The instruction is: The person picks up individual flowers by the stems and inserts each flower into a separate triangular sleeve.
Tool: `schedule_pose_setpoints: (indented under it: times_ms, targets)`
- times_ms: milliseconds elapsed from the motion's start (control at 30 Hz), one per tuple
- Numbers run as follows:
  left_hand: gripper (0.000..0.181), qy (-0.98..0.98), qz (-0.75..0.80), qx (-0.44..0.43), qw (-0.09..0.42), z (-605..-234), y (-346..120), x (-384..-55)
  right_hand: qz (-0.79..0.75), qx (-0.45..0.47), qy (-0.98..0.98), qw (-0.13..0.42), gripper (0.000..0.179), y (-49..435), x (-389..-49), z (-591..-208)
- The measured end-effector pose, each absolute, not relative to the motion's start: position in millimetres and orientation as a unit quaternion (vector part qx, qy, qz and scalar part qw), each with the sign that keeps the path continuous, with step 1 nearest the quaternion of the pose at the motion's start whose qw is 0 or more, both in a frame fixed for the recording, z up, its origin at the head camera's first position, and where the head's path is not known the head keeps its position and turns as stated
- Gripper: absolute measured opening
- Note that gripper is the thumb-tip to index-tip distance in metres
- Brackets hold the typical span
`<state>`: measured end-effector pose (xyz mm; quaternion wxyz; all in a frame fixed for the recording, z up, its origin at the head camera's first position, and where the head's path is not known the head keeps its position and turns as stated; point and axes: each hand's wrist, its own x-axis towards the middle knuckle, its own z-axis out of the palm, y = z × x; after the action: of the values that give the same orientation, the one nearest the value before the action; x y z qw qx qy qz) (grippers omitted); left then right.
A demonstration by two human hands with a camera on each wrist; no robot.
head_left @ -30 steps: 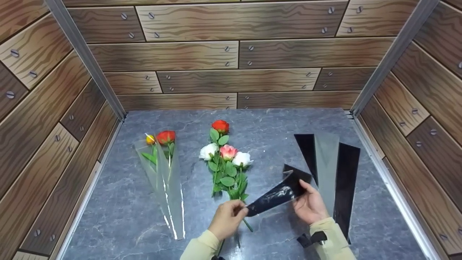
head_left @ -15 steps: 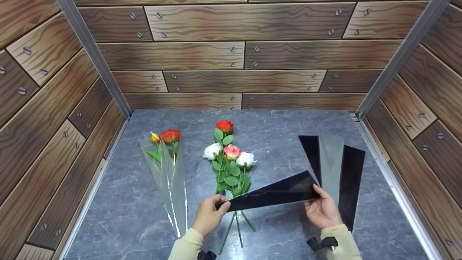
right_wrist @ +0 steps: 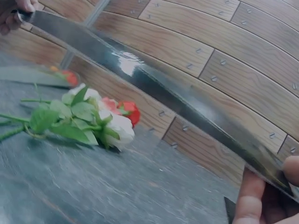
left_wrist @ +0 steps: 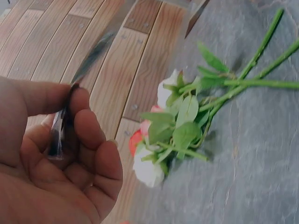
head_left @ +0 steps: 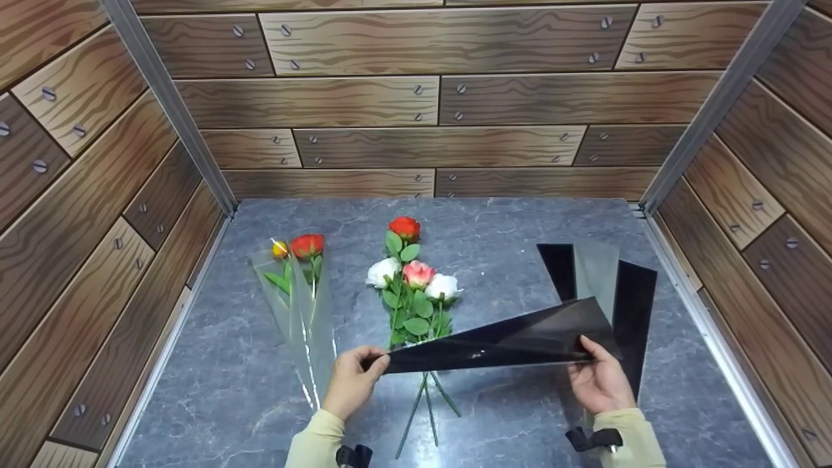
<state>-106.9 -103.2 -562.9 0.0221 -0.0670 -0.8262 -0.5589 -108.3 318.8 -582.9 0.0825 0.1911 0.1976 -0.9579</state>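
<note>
A black, tapered flower sleeve [head_left: 487,344] is stretched flat between both hands over the table. My left hand [head_left: 351,382] pinches its narrow end between thumb and fingers, the other fingers curled in the left wrist view. At the wide end my right hand [head_left: 603,380] grips the lower edge, thumb on the near face and fingers beneath. Beyond and partly under the sleeve lies a bunch of artificial roses: one red rose [head_left: 404,228], one pink rose [head_left: 418,273] and two white ones [right_wrist: 119,130]. Their green stems [head_left: 429,416] cross and fan out below it.
At the left, a clear sleeve [head_left: 292,331] holds a red flower [head_left: 307,246] and a small yellow one [head_left: 279,249]. At the right lie more black sleeves [head_left: 636,299] and a clear one [head_left: 598,273], partly behind the held sleeve. Wood-patterned walls [head_left: 442,39] enclose the marbled table [head_left: 214,383].
The sleeve went from curled and bent to pulled out straight. My left hand moved left and my right hand moved right, uncovering more of the rose stems.
</note>
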Motion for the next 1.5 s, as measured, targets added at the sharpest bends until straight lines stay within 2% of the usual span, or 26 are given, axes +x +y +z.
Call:
schedule_pose_setpoints:
  times_ms: [167, 267, 500, 667, 900, 1167, 1367, 1500]
  targets:
    - [0.011, -0.818, -0.573, -0.051, 0.023, -564.7, -110.6, -110.0, -0.958, 0.17, 0.221, 0.061, 0.017, 330.0, -108.5, -579.5]
    - [0.012, -0.813, -0.581, -0.044, 0.026, -565.2, -115.1, -110.5, -0.939, 0.156, 0.306, 0.029, 0.017, 334.1, -106.8, -578.0]
    - [0.011, -0.782, -0.622, -0.025, -0.011, -531.1, -115.4, -96.0, -0.85, 0.145, 0.507, -0.014, 0.014, 339.1, -101.7, -574.4]
    - [0.013, -0.771, -0.636, -0.012, -0.024, -538.2, -118.6, -97.4, -0.806, 0.151, 0.572, -0.026, 0.019, 343.3, -102.2, -573.0]
    - [0.014, -0.785, -0.619, -0.036, -0.017, -538.8, -129.2, -96.0, -0.783, 0.134, 0.607, -0.036, 0.015, 342.0, -104.4, -567.7]
    - [0.014, -0.781, -0.62, -0.067, -0.019, -537.3, -140.1, -96.8, -0.722, 0.134, 0.676, -0.052, 0.023, 343.8, -105.0, -558.5]
    - [0.016, -0.771, -0.632, -0.071, -0.024, -538.5, -144.5, -95.9, -0.695, 0.146, 0.699, -0.084, 0.029, 342.1, -104.9, -551.8]
    - [0.012, -0.77, -0.633, -0.075, -0.021, -538.6, -147.3, -94.1, -0.688, 0.153, 0.7, -0.112, 0.03, 340.0, -105.0, -549.6]
